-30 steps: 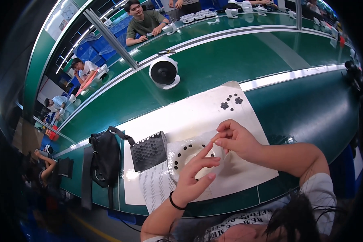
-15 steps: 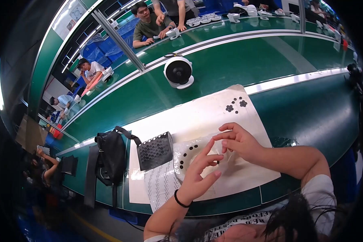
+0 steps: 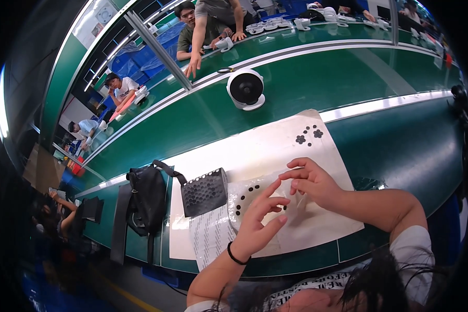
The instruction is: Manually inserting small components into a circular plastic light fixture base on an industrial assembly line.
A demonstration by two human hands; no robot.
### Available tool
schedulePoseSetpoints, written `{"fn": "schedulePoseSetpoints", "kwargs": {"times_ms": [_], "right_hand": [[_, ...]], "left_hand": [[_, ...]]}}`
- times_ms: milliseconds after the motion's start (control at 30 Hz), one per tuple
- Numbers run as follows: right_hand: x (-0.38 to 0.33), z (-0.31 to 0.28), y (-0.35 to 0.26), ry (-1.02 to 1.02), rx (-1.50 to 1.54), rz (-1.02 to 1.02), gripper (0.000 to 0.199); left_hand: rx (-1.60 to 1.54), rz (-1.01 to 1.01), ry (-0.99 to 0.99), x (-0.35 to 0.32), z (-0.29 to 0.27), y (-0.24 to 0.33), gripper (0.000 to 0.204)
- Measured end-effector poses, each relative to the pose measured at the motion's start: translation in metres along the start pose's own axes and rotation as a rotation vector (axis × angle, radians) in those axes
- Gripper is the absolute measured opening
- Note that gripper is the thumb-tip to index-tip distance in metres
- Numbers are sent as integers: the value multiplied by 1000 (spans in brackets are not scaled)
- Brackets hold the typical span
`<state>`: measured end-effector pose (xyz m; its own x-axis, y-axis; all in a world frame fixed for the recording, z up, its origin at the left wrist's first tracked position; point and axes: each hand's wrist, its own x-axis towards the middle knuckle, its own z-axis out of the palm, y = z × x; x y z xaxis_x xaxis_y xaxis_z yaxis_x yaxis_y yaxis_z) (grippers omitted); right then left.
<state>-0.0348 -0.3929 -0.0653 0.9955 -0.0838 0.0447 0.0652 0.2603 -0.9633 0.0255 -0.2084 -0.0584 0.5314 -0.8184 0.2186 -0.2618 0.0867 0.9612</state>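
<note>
While both forearms come in from the lower edge, the left hand [image 3: 259, 224] rests over a white round part [image 3: 255, 200] with a ring of dark holes along its rim, which lies inside a clear plastic bag [image 3: 301, 213] on the white sheet [image 3: 255, 151] covering the green worktop [image 3: 400, 145]. Left hand: fingers loosely spread, index finger stretched up and right toward the other hand, fingertips on the bag film; no closed grip seen. A black band [image 3: 236, 255] sits on the left wrist.

Right hand [image 3: 313, 182]: fingers curled, thumb and index tips drawn together at the upper edge of the bag, apparently pinching the film; exact contact cannot be told from this view.

Just left of the white part stands a black perforated block [image 3: 204, 192] with a honeycomb hole pattern, tilted. Below it a printed paper sheet [image 3: 210, 234] lies partly under the bag. Further left, a black bag [image 3: 145, 200] with straps lies on the worktop edge.

At the far corner of the white sheet: a few small black flower-shaped pieces [image 3: 308, 136], well apart from both hands. Beyond the sheet, a white round fan-like device [image 3: 246, 89] stands on the green belt. Other people are at work on the far side; one person's hand [image 3: 193, 66] reaches down to the rail.
</note>
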Motion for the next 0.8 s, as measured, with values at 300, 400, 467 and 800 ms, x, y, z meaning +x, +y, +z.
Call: {"fn": "schedulePoseSetpoints", "kwargs": {"times_ms": [300, 400, 467, 800], "right_hand": [[1, -1, 1, -6, 19, 20, 34], [1, -1, 0, 1, 22, 26, 34], [0, 0, -1, 4, 14, 31, 34], [0, 0, 0, -15, 35, 33, 36]], "left_hand": [[-1, 2, -3, 1, 0, 0, 26], [-7, -4, 0, 1, 0, -1, 26], [-10, -9, 4, 0, 0, -2, 26], [3, -1, 9, 0, 0, -2, 25]]}}
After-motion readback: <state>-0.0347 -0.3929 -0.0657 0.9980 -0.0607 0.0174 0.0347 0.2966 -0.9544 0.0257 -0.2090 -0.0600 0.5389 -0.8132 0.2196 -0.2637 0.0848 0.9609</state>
